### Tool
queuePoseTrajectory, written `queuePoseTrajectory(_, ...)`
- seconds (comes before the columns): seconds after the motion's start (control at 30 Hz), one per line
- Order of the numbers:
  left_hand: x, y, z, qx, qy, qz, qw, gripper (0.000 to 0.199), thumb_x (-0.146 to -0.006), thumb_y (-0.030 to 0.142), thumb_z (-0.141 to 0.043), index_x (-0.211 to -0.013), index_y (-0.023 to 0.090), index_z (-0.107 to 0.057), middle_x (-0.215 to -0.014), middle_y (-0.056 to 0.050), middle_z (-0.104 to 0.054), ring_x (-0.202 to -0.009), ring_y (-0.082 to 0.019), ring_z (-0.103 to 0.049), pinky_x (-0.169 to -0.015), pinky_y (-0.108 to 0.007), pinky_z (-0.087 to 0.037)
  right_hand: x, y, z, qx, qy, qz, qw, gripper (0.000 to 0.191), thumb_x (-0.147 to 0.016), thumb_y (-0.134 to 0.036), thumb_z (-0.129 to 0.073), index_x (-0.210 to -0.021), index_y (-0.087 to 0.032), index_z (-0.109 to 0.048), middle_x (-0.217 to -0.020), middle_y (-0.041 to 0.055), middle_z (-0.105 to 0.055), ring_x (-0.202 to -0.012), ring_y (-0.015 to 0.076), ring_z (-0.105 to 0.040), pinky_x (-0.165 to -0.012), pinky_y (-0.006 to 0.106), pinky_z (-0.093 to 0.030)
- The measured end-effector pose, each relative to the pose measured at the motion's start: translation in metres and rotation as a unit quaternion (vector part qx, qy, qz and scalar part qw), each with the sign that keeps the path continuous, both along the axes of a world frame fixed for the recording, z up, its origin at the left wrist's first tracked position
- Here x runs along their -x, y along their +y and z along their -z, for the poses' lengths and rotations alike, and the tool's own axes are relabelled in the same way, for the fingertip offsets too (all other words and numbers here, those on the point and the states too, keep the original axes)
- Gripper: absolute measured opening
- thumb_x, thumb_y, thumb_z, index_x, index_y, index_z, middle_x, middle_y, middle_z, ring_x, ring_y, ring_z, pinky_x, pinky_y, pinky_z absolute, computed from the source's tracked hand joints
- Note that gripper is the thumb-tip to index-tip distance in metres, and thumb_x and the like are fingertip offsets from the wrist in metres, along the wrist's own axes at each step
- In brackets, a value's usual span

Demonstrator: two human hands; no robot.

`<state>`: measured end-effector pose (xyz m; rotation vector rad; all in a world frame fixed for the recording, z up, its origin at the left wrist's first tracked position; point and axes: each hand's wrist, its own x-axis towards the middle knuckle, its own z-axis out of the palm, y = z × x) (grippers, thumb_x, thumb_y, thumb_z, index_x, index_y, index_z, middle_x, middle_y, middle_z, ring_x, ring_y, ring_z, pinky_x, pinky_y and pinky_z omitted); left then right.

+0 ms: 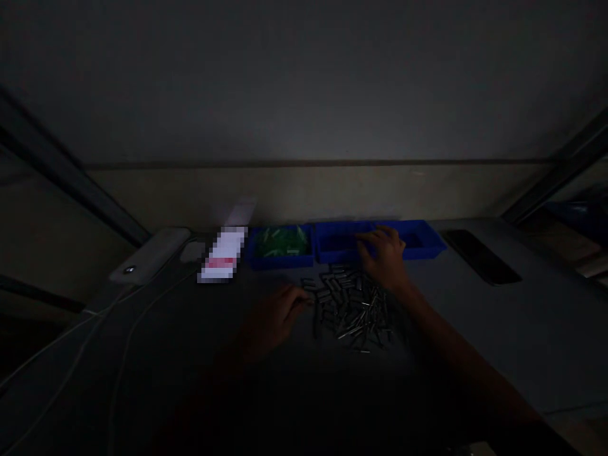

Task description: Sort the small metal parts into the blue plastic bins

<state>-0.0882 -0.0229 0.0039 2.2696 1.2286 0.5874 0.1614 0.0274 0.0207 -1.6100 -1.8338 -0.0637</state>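
Low over the desk, my left hand [278, 313] is closed, thumb and fingertips pinched together at the left edge of a pile of metal pins [363, 326]. Whatever sits in that pinch is too small and dark to name. My right hand [386, 256] reaches over the pile to the blue bins, its fingers bent and the thumb close to the index finger above the middle blue bin [327, 258]. What those fingers hold, if anything, is hidden by the dim light. Short, thicker metal cylinders [332, 292] lie at the pile's upper left; thin pins spread at its lower right.
A left blue bin [280, 263] contains green and pale small parts. The right blue bin [422, 250] is partly behind my hand. A lit phone [223, 253], a white device [152, 253] and cables [128, 335] are left; a dark phone [482, 256] lies right. A wall [304, 193] closes the back.
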Motion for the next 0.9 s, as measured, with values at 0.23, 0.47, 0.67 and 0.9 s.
queuePoseTrajectory(0.23,-0.006,-0.007,0.014,0.004,-0.134,-0.089,0.987,0.023,-0.087,0.026,-0.044,-0.106,0.02,-0.056,-0.101,-0.007,-0.066,-0.089,-0.018,-0.064,-0.077,-0.032,-0.051,0.017,-0.034,0.014,-0.096,0.079,-0.119,0.985,0.021,-0.083,-0.01,-0.042,-0.086,-0.021,-0.059,-0.086,0.006,-0.062,-0.087,0.0203,-0.054,-0.079,0.035,-0.041)
queuePoseTrajectory(0.47,-0.021,-0.01,0.017,0.048,-0.23,-0.09,0.968,0.015,-0.087,0.027,-0.042,-0.096,0.019,-0.051,-0.084,-0.002,-0.062,-0.076,-0.014,-0.063,-0.069,-0.025,-0.049,0.031,-0.043,0.021,-0.074,0.098,-0.227,0.966,0.02,-0.078,-0.003,-0.041,-0.079,-0.02,-0.052,-0.077,0.0046,-0.058,-0.076,0.0181,-0.053,-0.07,0.031,-0.041)
queuePoseTrajectory(0.67,-0.029,-0.007,0.017,0.043,-0.236,-0.086,0.967,0.013,-0.087,0.029,-0.041,-0.082,0.019,-0.047,-0.071,0.003,-0.051,-0.067,-0.011,-0.053,-0.061,-0.022,-0.042,0.039,-0.064,0.01,-0.001,0.011,-0.367,0.93,0.024,-0.083,-0.017,-0.055,-0.107,-0.017,-0.052,-0.097,0.0079,-0.061,-0.091,0.0198,-0.056,-0.081,0.034,-0.044)
queuePoseTrajectory(0.9,-0.029,-0.004,0.008,0.039,-0.248,-0.104,0.962,0.016,-0.086,0.03,-0.039,-0.08,0.019,-0.049,-0.072,0.001,-0.053,-0.066,-0.012,-0.052,-0.06,-0.024,-0.041,0.046,-0.067,0.013,-0.002,0.049,-0.347,0.937,0.009,-0.088,-0.02,-0.049,-0.095,-0.018,-0.055,-0.086,0.007,-0.063,-0.083,0.0179,-0.057,-0.074,0.031,-0.046)
